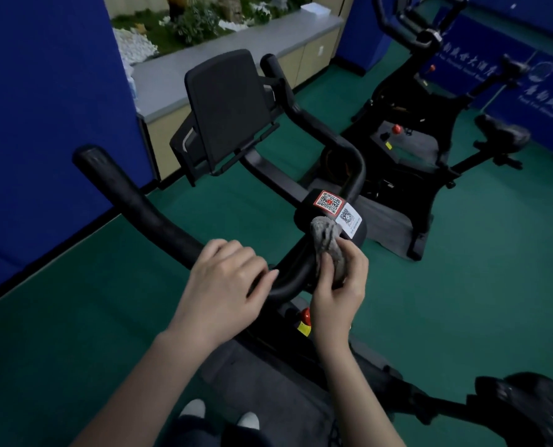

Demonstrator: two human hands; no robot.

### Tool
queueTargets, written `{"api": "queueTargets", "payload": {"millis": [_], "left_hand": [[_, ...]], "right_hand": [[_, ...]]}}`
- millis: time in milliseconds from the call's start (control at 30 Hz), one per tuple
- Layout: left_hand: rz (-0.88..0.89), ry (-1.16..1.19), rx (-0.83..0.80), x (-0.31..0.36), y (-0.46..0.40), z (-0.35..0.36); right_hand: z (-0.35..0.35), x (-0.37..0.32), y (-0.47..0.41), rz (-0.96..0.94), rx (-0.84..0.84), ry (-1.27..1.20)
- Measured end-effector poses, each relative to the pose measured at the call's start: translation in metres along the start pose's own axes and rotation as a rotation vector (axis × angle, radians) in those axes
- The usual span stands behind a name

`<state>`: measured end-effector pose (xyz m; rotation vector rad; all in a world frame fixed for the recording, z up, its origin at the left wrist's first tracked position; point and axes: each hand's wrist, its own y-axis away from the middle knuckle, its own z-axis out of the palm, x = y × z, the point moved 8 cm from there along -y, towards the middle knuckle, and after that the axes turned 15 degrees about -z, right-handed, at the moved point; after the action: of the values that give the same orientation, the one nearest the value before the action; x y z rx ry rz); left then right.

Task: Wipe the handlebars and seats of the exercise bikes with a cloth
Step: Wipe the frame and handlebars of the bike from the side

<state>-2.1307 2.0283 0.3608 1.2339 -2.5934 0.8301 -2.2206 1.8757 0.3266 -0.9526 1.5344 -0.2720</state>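
A black exercise bike stands right in front of me, its curved handlebar (139, 201) sweeping from the left grip to the centre clamp. My left hand (226, 285) rests on top of the bar near its bend, fingers curled over it. My right hand (339, 285) is closed around a bunched grey cloth (328, 245), pressed against the bar just below the centre block with two QR stickers (336, 208). This bike's black seat (533, 411) shows at the bottom right. A second bike has its handlebars (410, 24) at the top right and its seat (502, 133) at the right.
A black screen holder (226, 108) rises behind the handlebar. Blue panels (42, 108) wall the left side and a grey-topped cabinet (236, 62) runs along the back. The floor is green carpet (462, 269). My shoes (220, 417) show at the bottom.
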Motion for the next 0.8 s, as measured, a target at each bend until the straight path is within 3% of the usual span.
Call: {"api": "queueTargets", "payload": {"millis": [367,700,800], "left_hand": [[0.126,-0.054,0.035,0.009,0.007,0.007],[0.147,-0.066,0.075,0.008,0.009,0.008],[0.15,-0.068,0.072,0.007,0.009,0.008]], "right_hand": [[-0.019,0.027,0.024,0.442,0.296,-0.034],[-0.008,0.01,0.039,0.374,0.209,-0.091],[-0.011,0.022,0.042,0.444,0.203,-0.076]]}}
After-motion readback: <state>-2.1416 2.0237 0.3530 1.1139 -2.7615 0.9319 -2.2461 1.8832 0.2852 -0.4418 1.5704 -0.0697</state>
